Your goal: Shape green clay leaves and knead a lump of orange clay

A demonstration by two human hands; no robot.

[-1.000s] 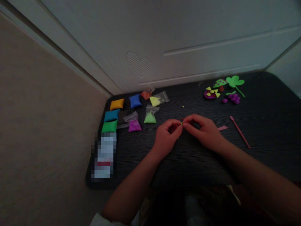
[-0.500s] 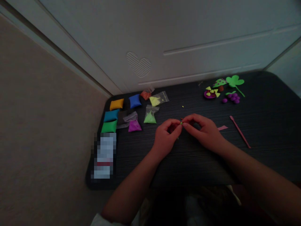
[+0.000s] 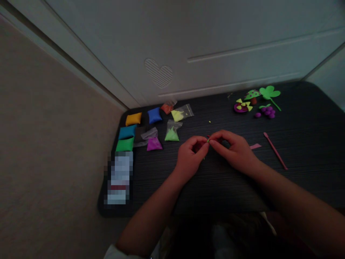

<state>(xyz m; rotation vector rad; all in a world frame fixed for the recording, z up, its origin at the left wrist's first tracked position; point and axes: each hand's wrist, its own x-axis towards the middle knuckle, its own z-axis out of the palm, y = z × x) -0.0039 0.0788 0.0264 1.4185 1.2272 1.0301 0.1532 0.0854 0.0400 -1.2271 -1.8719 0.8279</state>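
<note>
My left hand (image 3: 191,155) and my right hand (image 3: 232,148) meet fingertip to fingertip over the middle of the dark table. Both are closed in a pinch on a tiny piece of green clay (image 3: 208,141), mostly hidden by the fingers. A reddish bit shows just behind the fingertips. Beyond them a small yellow-green crumb (image 3: 209,122) lies on the table. Beside my right hand lie a flat pink tool (image 3: 256,146), partly covered by the hand, and a long pink modelling stick (image 3: 275,151).
Soft clay packets, including a yellow-orange packet (image 3: 134,119) and an opened light green bag (image 3: 171,133), lie at the left. A pixelated object (image 3: 121,176) sits near the left edge. Far right are a purple dish with yellow pieces (image 3: 240,108), purple balls (image 3: 268,112) and a green flower shape (image 3: 269,92).
Both hands stay in nearly the same place, fingertips still together on the green piece. Only a very slight shift of the fingers shows.
</note>
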